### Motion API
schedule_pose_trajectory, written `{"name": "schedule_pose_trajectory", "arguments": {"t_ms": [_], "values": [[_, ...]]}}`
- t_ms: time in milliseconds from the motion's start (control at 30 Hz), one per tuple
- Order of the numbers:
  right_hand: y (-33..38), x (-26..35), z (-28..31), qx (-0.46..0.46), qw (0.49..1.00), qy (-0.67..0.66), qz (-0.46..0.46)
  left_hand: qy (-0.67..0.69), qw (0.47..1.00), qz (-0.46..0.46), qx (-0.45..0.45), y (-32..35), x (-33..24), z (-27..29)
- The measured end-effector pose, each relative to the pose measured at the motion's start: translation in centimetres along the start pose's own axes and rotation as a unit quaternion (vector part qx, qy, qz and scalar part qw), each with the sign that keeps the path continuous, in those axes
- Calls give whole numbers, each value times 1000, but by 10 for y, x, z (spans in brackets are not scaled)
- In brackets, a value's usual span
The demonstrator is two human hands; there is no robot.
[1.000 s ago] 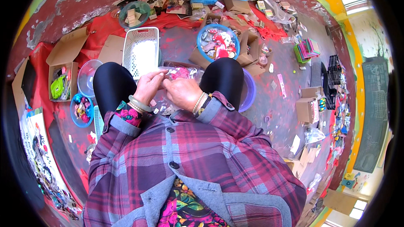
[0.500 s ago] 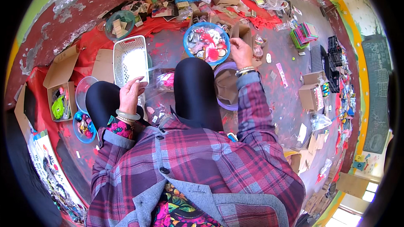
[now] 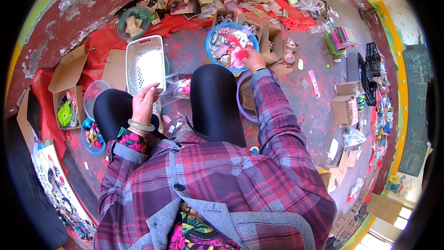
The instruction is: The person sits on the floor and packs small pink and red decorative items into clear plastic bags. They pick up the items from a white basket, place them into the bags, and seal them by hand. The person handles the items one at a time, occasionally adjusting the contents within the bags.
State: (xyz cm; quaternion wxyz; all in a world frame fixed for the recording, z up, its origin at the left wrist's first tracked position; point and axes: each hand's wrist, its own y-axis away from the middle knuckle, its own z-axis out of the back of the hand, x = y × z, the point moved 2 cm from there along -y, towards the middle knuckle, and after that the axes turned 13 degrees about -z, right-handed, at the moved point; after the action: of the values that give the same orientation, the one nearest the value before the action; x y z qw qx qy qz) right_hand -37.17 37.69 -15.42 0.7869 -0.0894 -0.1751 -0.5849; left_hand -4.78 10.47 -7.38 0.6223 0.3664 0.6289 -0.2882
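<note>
My right hand (image 3: 253,60) reaches over the right rim of a round blue basin (image 3: 208,54). Its fingers close on a fluffy red pompom (image 3: 242,54) at the basin's edge. White, pink and red trinkets (image 3: 226,41) fill the basin. My left hand (image 3: 144,103) is raised above my left knee, thumb and fingers pinched together; what they hold, if anything, is too small to make out. Just beyond that hand stands a white perforated plastic basket (image 3: 131,67). Between my knees lies a clear bag (image 3: 183,86) with something pink inside.
A purple-rimmed tub (image 3: 241,106) sits beside my right knee. Cardboard boxes (image 3: 273,37) crowd behind the blue basin. To the left are an open carton (image 3: 67,92), a clear tub (image 3: 95,93) and a blue tub of shiny items (image 3: 85,144). Black crates (image 3: 355,67) stand at right.
My right hand has moved left from beside the basin onto the red pompom, which has shifted slightly. My left hand stays nearly in place; the small pale thing at its fingertips no longer shows clearly.
</note>
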Motion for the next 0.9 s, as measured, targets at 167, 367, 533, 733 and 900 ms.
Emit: {"name": "schedule_pose_trajectory", "arguments": {"t_ms": [167,367,533,733,900], "values": [[-5,-6,64,67,865,-472,-158,12,1000,-1,-1,2,-1,-1],[-1,0,105,127,671,-727,-79,17,1000,2,8,2,-2,-4],[-12,-6,89,110,714,-683,-109,7,1000,-4,15,2,-2,-1],[-49,-42,18,95,948,-267,-146,0,1000,-3,29,-3,1,-4],[-23,19,4,61,992,98,-51,-8,1000,0,22,-1,1,-2]]}}
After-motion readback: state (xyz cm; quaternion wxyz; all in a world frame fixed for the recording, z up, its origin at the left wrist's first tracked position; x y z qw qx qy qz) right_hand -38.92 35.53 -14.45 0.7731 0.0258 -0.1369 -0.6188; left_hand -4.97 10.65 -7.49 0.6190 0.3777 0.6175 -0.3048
